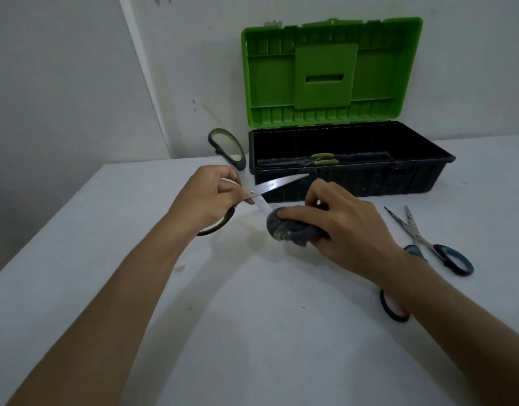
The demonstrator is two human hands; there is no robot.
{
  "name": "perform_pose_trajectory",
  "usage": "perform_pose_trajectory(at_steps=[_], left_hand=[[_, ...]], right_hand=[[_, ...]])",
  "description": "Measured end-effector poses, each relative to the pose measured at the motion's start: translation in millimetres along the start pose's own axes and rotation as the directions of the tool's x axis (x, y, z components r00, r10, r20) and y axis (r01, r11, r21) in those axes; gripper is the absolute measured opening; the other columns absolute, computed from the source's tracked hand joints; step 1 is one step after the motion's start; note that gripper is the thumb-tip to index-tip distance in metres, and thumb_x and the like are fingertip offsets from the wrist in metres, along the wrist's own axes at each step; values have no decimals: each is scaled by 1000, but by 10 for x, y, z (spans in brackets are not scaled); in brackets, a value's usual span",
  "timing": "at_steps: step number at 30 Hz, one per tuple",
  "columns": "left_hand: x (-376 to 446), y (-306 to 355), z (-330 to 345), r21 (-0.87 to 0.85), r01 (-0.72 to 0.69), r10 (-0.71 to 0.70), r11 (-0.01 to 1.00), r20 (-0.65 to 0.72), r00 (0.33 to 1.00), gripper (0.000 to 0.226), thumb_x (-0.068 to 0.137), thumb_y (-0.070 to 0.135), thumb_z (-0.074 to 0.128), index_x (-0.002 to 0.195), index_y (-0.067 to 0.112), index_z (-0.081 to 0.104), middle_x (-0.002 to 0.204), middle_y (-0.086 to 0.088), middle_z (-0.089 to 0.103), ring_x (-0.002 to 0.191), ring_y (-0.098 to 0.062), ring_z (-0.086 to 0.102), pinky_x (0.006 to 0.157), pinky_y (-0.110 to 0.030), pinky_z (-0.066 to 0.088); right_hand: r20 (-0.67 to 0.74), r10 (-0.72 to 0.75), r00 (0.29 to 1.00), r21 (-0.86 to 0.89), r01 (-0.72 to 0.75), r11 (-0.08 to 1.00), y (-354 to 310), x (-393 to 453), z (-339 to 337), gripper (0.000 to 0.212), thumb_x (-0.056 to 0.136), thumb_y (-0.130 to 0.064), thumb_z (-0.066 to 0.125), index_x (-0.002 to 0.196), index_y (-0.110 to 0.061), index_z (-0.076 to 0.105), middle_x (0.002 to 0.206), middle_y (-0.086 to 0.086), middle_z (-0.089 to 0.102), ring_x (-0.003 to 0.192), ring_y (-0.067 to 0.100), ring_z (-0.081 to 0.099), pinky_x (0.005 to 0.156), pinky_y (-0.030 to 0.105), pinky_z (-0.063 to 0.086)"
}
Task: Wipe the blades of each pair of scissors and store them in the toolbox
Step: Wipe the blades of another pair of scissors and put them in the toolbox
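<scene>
My left hand (207,197) grips a pair of black-and-green scissors (277,184) near the pivot, blades spread wide. One blade points right toward the toolbox; the other runs down into a grey cloth (287,228). My right hand (343,221) is closed on that cloth, wrapped around the lower blade's tip. Behind stands the black toolbox (413,174) with its green lid (331,71) upright; a green-handled tool (322,159) lies inside it. Blue-handled scissors (428,241) lie open on the table to the right. A pink-and-black handle (394,309) shows under my right forearm.
The white table (252,332) meets a white wall at the back. Its left edge runs diagonally at the lower left. Faint stains mark the tabletop below the cloth.
</scene>
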State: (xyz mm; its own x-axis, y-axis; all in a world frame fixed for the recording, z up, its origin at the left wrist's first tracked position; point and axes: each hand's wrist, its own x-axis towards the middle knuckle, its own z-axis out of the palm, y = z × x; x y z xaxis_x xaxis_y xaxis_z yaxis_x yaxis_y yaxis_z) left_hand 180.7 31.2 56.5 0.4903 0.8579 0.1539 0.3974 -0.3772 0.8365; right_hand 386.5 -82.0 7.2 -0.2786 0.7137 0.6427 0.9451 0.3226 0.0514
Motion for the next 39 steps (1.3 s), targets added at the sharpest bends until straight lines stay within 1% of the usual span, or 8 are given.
perform_pose_trajectory(at_steps=[4,11,14,18,23,31,36,39], left_hand=[[4,43,106,86,-39,26,996,139,990,15,90,14,69,78,10,62,56,9,69,48,-2,52,62,-25,39],[11,14,-64,30,2,-5,1000,69,998,4,92,15,67,90,12,68,78,7,79,65,-14,52,66,-28,42],[-15,46,-42,68,-9,-2,998,153,988,12,90,16,68,89,4,65,73,5,77,59,-10,52,66,-28,41],[-27,50,53,76,-20,3,997,215,977,12,89,12,69,88,2,63,65,-2,73,61,-20,50,68,-32,40],[-37,-26,-4,61,33,-41,998,130,991,14,89,12,69,93,1,63,77,1,78,55,-13,50,60,-26,38],[-9,-30,61,110,20,-37,994,146,989,11,88,13,70,87,3,65,70,1,77,61,-15,55,67,-29,43],[20,-77,-86,75,68,-71,995,41,997,8,89,15,69,93,9,66,74,9,77,72,-22,59,74,-33,47],[43,-80,-191,55,22,-18,998,-61,998,8,91,16,67,83,14,65,76,10,78,66,-21,53,68,-30,43]], right_hand=[[21,36,999,-7,-36,999,-94,78,57,37,89,-33,50,121,-28,69,96,4,50,85,17,47,48,26,33],[131,21,991,49,-28,998,-1,-45,38,37,85,-24,64,121,-30,69,97,-1,48,79,11,40,48,20,23],[49,46,998,69,-50,996,-69,19,9,40,88,-34,49,123,-27,68,98,2,50,81,9,39,46,27,36],[69,58,996,113,-65,991,-92,48,63,41,86,-24,63,126,-29,65,97,0,47,79,4,30,50,22,31],[266,-8,964,70,-12,997,-56,-50,77,44,80,-21,74,121,-36,67,95,-6,46,78,8,37,50,16,19],[130,109,985,96,-122,988,-260,42,86,43,86,-39,44,120,-28,68,96,0,50,77,10,41,49,21,25],[227,51,973,56,-65,996,-222,-18,135,39,79,-30,78,117,-26,70,94,0,53,75,18,54,53,14,18],[144,69,987,46,-76,996,-261,-28,93,36,81,-31,72,116,-24,69,92,-2,52,73,16,51,50,15,19]])
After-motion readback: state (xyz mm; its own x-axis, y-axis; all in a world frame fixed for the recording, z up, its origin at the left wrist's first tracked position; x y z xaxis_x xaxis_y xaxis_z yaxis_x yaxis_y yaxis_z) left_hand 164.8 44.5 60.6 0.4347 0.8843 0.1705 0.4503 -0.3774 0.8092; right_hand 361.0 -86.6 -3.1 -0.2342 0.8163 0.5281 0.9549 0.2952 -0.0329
